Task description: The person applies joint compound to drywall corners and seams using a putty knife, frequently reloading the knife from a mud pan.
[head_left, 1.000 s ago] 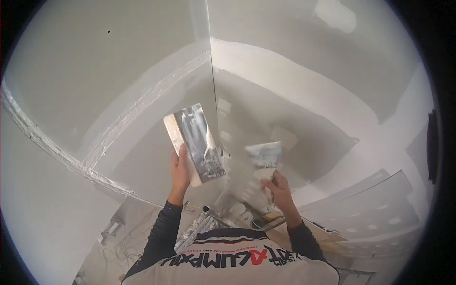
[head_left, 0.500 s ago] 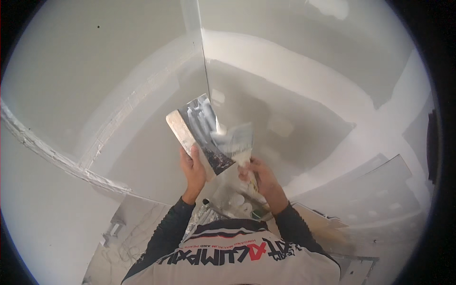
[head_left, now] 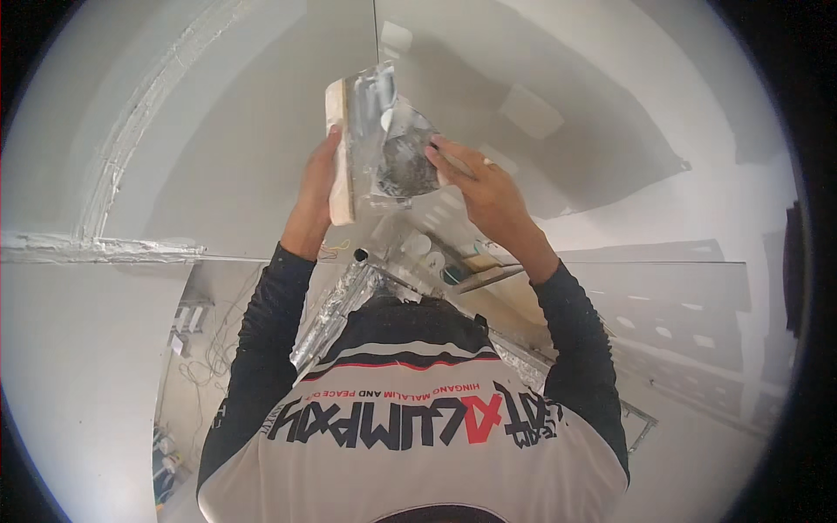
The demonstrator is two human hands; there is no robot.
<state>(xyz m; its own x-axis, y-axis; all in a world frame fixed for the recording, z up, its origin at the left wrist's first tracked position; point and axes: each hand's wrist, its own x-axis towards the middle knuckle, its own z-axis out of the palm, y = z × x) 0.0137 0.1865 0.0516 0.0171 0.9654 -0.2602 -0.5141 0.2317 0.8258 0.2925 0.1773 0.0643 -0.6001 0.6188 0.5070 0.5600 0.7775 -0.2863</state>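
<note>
My left hand (head_left: 314,193) is closed on the pale handle of a wide putty knife (head_left: 364,118), which I hold up in front of the wall corner. White compound is smeared over its broad metal blade. In my right hand (head_left: 490,190) is a smaller putty knife (head_left: 408,159) with a grey, compound-streaked blade. That blade lies against or overlaps the right side of the wide one; whether they touch along the whole edge, I cannot tell. My right fingers hide most of the smaller knife's handle.
Grey wall panels (head_left: 558,52) with white compound patches meet at a corner behind the knives. A rough, compound-filled seam (head_left: 109,251) runs along the left. Far below are cables (head_left: 205,357), round white containers (head_left: 417,245) and a foil-like silvery wrapping (head_left: 336,305).
Both hands and knives have moved up in the picture. The wide knife has turned more upright, and the smaller blade has swung round over its right side. My view has tilted downward.
</note>
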